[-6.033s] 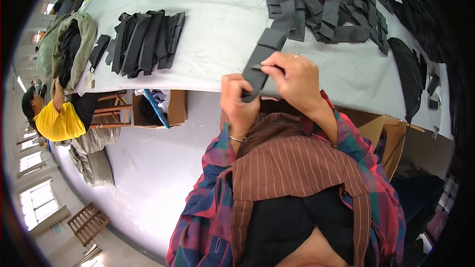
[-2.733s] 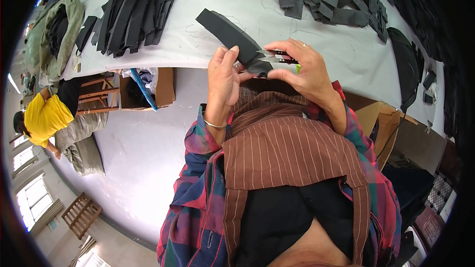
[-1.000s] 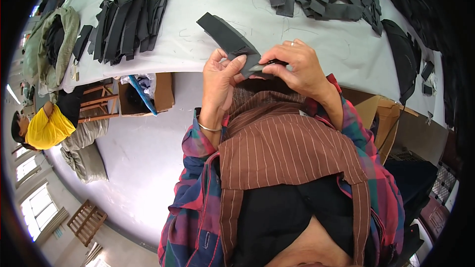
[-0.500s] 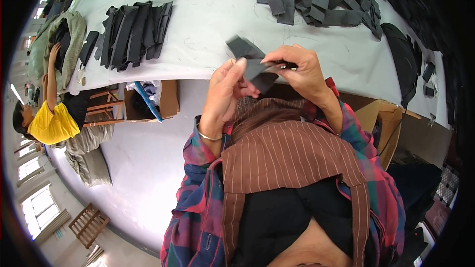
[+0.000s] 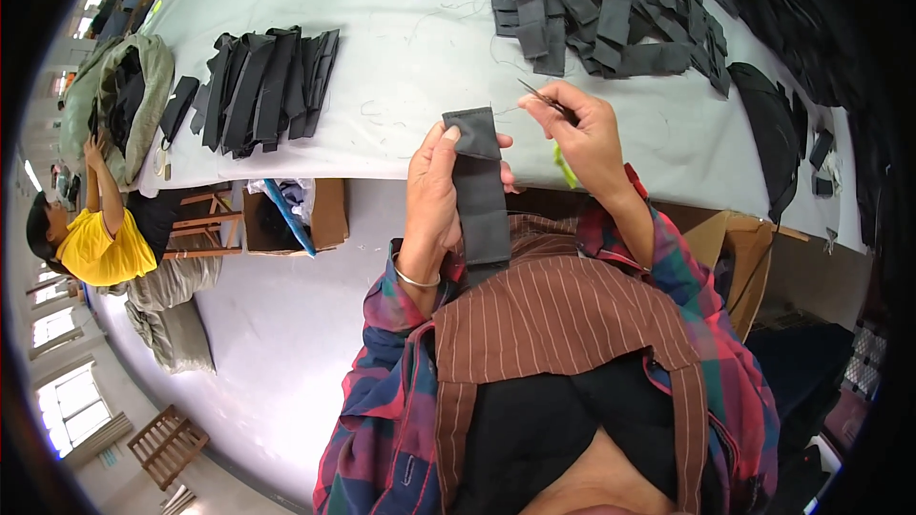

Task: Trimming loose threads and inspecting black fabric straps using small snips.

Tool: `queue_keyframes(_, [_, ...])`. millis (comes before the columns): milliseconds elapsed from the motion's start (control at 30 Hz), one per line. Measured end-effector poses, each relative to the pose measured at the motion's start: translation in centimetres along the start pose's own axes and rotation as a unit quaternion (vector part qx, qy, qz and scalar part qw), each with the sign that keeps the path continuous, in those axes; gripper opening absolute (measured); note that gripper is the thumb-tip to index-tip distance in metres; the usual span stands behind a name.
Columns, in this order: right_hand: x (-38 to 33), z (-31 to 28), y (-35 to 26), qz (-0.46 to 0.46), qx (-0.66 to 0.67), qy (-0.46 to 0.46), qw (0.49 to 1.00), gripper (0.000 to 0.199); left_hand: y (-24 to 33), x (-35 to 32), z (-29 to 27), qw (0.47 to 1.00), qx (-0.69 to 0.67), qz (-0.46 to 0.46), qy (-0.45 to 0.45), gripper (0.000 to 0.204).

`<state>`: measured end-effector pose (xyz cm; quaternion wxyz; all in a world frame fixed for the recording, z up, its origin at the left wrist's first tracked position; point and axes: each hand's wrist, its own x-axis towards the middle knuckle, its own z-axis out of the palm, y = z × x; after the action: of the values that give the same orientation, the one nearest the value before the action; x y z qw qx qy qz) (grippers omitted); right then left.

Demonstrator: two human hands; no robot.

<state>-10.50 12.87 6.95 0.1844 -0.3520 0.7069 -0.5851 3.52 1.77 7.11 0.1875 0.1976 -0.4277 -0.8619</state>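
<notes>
My left hand [image 5: 435, 193] grips a dark grey fabric strip [image 5: 482, 189] that hangs straight down in front of my chest, thumb and fingers pinching its upper end. My right hand [image 5: 584, 136] is just to the right of the strip's top, closed on small thread snips [image 5: 546, 99] with a green handle. The snips' tips point up and left, slightly apart from the strip. Both hands hover at the near edge of the white cutting table [image 5: 401, 57].
A neat stack of dark strips [image 5: 262, 86] lies at the table's left. A loose heap of strips [image 5: 582, 0] covers the far right, with black fabric pieces [image 5: 768, 124] beside it. An open cardboard box [image 5: 296, 215] stands under the table. A person in yellow [image 5: 91, 243] works at left.
The strip was folded and bunched between both hands; now it hangs straight from my left hand. My right hand has let go of it and moved right with the snips.
</notes>
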Motion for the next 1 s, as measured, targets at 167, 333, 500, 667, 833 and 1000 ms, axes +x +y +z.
queue_keyframes(167, [-0.1, -0.5, 0.2, -0.144, -0.149, 0.06, 0.976, 0.017, -0.4, 0.2, -1.2, 0.998, -0.055, -0.025, 0.018, 0.032])
queue_keyframes(333, [-0.7, -0.6, 0.5, -0.125, -0.162, -0.016, 0.979, 0.022, -0.4, 0.0, -1.5, 0.996, -0.082, -0.033, 0.016, 0.033])
queue_keyframes(500, [-0.4, 0.2, 0.1, -0.157, -0.169, -0.021, 0.973, 0.02, -0.8, 0.0, -1.7, 0.993, -0.11, -0.048, 0.011, 0.033])
queue_keyframes(667, [-0.1, 0.6, -0.2, -0.214, -0.205, 0.0, 0.955, 0.017, -1.0, 0.0, -1.6, 0.991, -0.118, -0.063, -0.008, 0.036])
queue_keyframes(833, [0.0, 0.5, 0.1, -0.216, -0.25, 0.006, 0.944, 0.015, -1.1, -0.2, -1.6, 0.991, -0.119, -0.063, -0.002, 0.037])
queue_keyframes(1000, [0.1, 0.1, 1.2, -0.03, 0.01, 0.071, 0.997, 0.016, -0.3, -0.4, -0.6, 0.996, -0.09, -0.02, -0.015, 0.044])
